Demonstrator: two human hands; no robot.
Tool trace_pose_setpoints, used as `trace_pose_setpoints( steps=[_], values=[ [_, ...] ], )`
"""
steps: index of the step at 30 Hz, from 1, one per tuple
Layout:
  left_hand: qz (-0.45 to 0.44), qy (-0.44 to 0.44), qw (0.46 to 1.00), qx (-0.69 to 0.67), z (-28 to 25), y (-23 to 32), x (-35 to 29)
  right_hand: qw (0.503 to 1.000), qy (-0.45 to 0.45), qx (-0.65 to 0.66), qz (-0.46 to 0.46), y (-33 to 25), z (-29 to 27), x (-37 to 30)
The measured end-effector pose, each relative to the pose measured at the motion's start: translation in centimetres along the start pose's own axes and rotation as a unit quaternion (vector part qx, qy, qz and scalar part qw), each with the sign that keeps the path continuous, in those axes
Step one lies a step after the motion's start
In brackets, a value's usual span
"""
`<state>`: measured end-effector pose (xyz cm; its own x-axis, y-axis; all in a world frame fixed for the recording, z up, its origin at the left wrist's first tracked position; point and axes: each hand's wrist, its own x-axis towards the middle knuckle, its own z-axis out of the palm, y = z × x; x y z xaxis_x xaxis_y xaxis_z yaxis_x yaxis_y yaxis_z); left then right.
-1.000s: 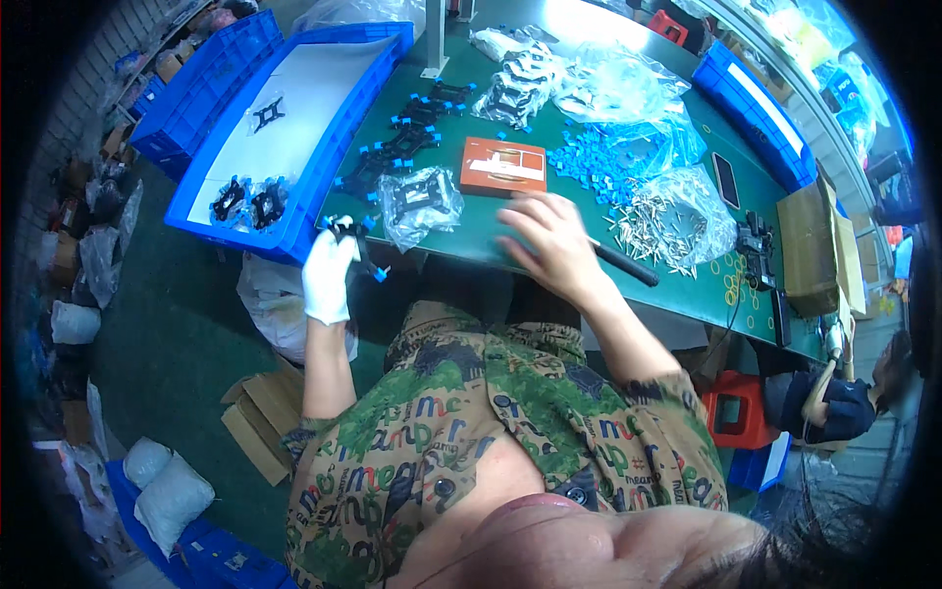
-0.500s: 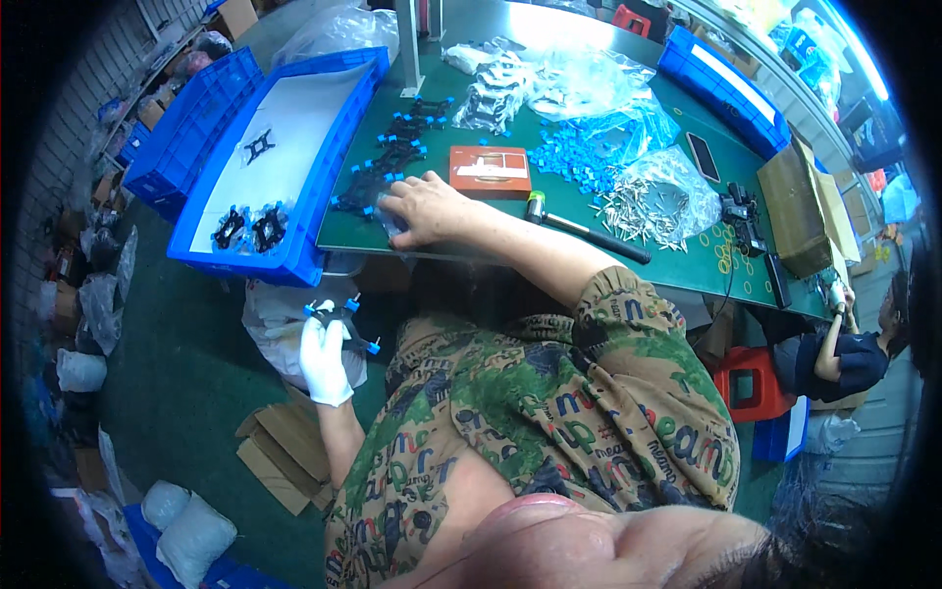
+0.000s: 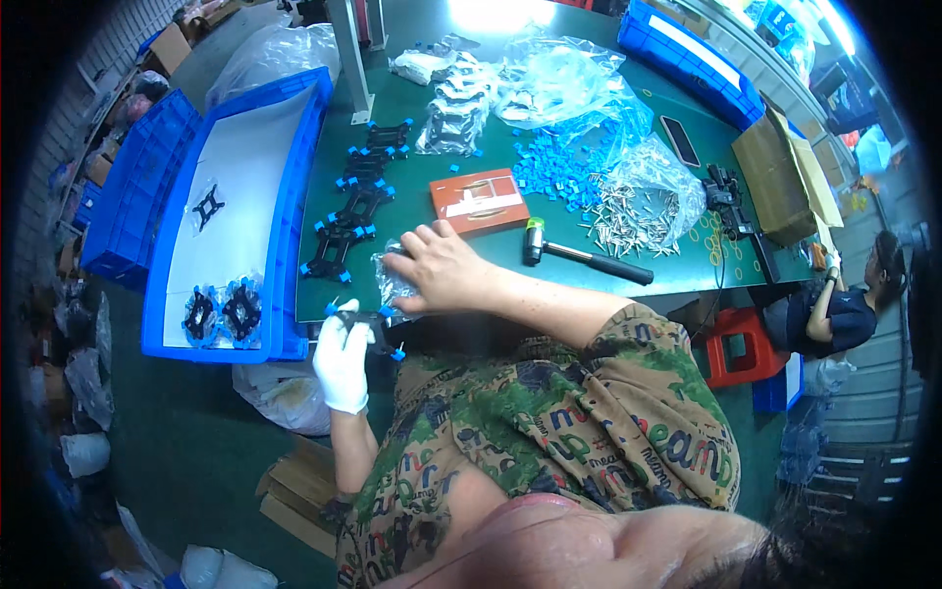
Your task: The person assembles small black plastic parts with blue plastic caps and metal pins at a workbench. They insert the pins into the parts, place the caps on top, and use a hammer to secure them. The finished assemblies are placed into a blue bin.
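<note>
Big green workbench point(image 3: 628, 285) takes up most of the shot, with a long blue tray point(image 3: 294, 196) lined in white sitting along its left edge, a couple of black brackets lying in it. Next down in size are the clear plastic bags, one spilling small blue caps point(image 3: 559, 167) and one full of little metal pins point(image 3: 638, 201), both on the far right part of the bench. Nearer the middle there's an orange box point(image 3: 479, 199) and just right of it a small mallet point(image 3: 584, 257) lying flat. A row of black cross-shaped brackets with blue tips point(image 3: 343, 211) runs down the bench beside the tray. The right hand point(image 3: 442, 270) is bare, fingers spread, pressing on a small clear bag point(image 3: 392, 285) at the front edge. The left hand point(image 3: 343, 358), in a white glove, is closed around one black bracket point(image 3: 368, 319) with blue caps, held just below the bench edge.
</note>
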<state>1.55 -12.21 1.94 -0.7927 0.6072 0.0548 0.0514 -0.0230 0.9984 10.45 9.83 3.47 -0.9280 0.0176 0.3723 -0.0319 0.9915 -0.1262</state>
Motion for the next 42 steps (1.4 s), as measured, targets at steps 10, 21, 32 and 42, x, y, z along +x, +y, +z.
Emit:
trace_pose_setpoints(
  steps=[10,21,32,42],
  values=[
    [-0.011,-0.095,0.995,-0.040,0.4,-2.0,9.2,0.998,0.018,-0.025,0.048,2.1,0.3,-0.3],
    [0.016,-0.081,0.995,-0.050,0.9,-2.3,9.4,0.999,0.030,0.024,-0.036,2.2,0.2,-1.6],
    [0.040,-0.002,0.993,-0.114,-1.3,-4.1,4.7,0.980,-0.007,0.018,-0.199,1.7,1.4,1.2],
    [0.057,-0.020,0.990,-0.127,-0.8,-4.4,8.9,0.986,0.035,0.081,-0.141,4.6,-3.0,-2.5]
  ],
)
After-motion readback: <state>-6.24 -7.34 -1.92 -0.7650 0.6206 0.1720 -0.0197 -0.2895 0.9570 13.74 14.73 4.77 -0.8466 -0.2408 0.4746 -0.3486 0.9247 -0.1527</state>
